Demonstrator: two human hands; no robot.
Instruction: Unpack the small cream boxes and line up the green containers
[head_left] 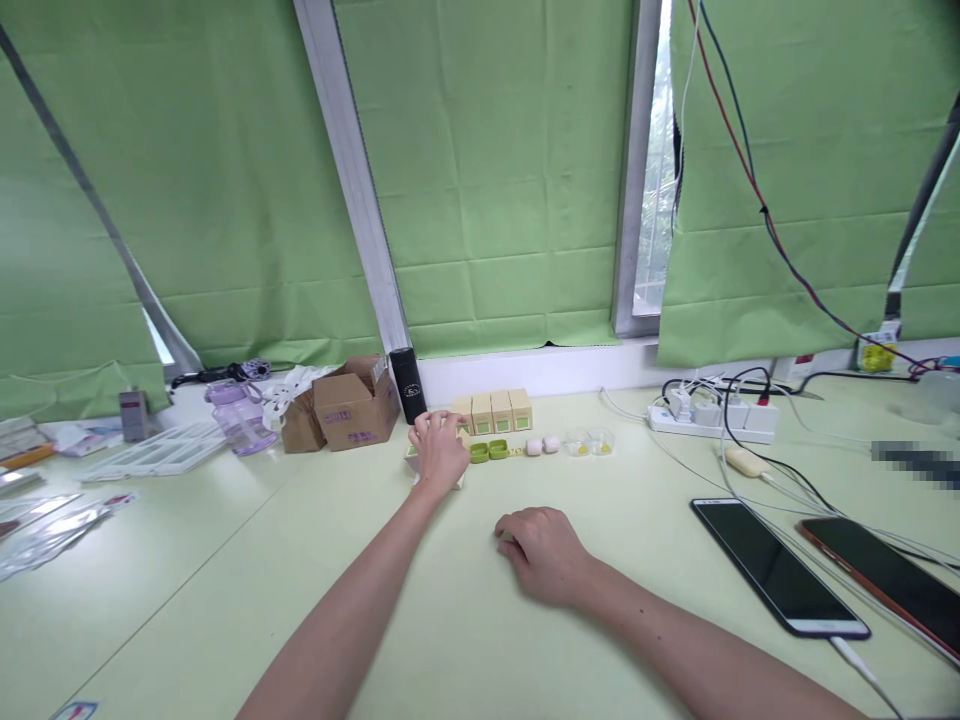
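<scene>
My left hand [440, 452] reaches to the back of the table, its fingers bent down over a small cream box [412, 455] that it mostly hides. Just right of it lie an open green case [489, 451], two pale pink pieces [542, 446] and a clear twin-cup case [589, 442] with yellow spots inside. Behind these stands a row of several small cream boxes with green labels [501, 412]. My right hand [544, 555] rests on the table nearer to me, loosely curled, with a gap between thumb and forefinger and nothing seen in it.
An open cardboard box [352, 405], a black bottle [407, 386] and a purple bottle [241, 420] stand at the back left. On the right lie a white power strip [712, 424], cables, a white-edged phone [780, 568] and a second phone [892, 575].
</scene>
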